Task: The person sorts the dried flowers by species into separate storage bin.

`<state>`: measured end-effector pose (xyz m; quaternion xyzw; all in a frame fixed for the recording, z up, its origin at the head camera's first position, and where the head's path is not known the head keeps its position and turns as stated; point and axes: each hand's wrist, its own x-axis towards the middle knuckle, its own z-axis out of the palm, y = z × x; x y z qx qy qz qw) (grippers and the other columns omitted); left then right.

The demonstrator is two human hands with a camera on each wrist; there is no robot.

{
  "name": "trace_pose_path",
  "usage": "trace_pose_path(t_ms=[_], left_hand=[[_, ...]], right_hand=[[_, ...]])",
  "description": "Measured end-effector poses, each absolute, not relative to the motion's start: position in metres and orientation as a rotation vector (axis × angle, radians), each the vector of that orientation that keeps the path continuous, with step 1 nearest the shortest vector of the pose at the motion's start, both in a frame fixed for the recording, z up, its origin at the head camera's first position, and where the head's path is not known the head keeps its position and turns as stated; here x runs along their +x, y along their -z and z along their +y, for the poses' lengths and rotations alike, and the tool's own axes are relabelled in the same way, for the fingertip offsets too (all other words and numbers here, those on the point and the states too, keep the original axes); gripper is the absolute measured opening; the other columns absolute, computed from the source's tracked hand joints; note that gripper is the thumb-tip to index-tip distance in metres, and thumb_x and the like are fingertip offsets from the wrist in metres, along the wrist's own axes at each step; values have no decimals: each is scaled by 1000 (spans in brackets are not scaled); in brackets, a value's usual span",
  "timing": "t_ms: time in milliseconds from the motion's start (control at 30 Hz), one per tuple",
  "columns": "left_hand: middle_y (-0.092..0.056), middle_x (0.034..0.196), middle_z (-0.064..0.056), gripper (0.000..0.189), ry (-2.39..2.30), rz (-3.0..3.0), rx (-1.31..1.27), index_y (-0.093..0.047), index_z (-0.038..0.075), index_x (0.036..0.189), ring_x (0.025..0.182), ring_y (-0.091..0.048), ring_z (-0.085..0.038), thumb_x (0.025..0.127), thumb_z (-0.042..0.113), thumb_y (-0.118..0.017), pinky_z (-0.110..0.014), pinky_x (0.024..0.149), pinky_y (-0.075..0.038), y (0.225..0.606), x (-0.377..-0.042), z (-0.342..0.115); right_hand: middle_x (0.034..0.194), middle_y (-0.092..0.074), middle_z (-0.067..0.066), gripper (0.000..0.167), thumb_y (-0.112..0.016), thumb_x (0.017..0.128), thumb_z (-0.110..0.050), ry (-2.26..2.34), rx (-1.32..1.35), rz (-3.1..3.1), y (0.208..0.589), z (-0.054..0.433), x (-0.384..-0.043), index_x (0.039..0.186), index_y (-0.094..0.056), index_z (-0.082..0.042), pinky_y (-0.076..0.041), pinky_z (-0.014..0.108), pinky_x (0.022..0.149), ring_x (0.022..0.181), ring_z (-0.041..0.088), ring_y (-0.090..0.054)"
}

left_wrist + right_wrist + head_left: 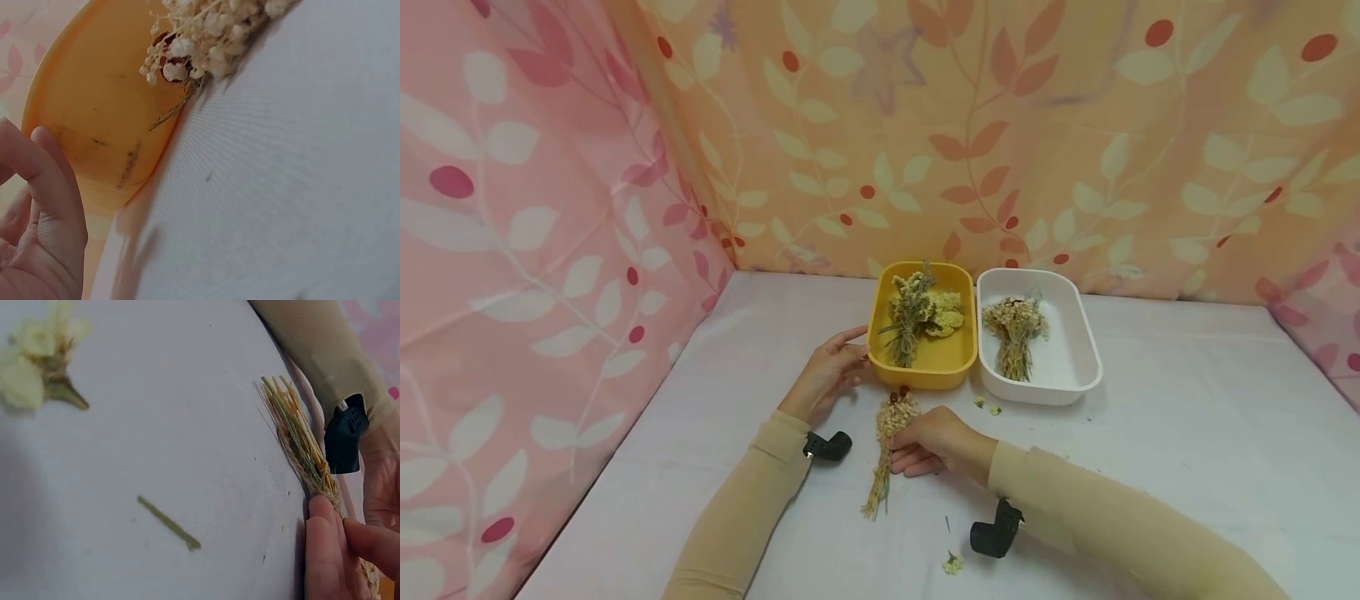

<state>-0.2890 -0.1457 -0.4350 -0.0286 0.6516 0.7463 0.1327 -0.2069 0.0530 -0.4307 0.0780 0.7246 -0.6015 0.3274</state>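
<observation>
My right hand pinches a small bunch of dried flowers by its tied stems, in front of the yellow box. The bunch has cream blossoms and dark red bits at its head, and its straw-like stems point toward me. At the left wall of the yellow box is my left hand, its fingertips right at the rim and nothing in its grasp. Inside that box lie a tied bundle of greenish dried flowers and some pale yellow flower heads.
Right beside the yellow box stands a white box with another tied dried bunch in it. Loose on the white tabletop are a fallen pale blossom, a short stem piece and small crumbs. Patterned cloth hangs behind.
</observation>
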Motion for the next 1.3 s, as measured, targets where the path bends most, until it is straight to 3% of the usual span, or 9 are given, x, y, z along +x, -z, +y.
trace_pose_path(t_ms=[333,633,900,1300], left_hand=[[-62,105,-1,47,-2157,1901,-98,-52,21,145,84,-63,-9,99,20,-62,-17,58,-50,434,-289,-145],[-63,95,3,48,-2182,1903,-56,-50,17,146,80,-63,-6,99,18,-62,-17,57,-50,435,-288,-146],[-62,99,3,48,-2151,1900,-73,-48,19,148,80,-63,-6,101,18,-60,-16,56,-50,434,-290,-145],[-60,101,1,45,-2155,1898,-103,-51,21,145,81,-62,-7,101,17,-60,-16,56,-49,433,-289,-144]], right_hand=[[78,-76,16,14,-73,87,-10,1555,60,1888,431,71,-198,92,-73,3,-62,30,63,64,15,-73],[78,-76,10,9,-72,88,-8,1656,-3,1844,427,87,-199,91,-73,1,-62,27,68,69,13,-73],[76,-75,6,9,-71,88,-7,1688,-36,1809,421,96,-192,89,-72,1,-61,26,70,70,12,-73],[89,-77,6,12,-69,91,-11,1685,-127,1829,403,115,-184,79,-67,-8,-62,29,76,80,14,-74]])
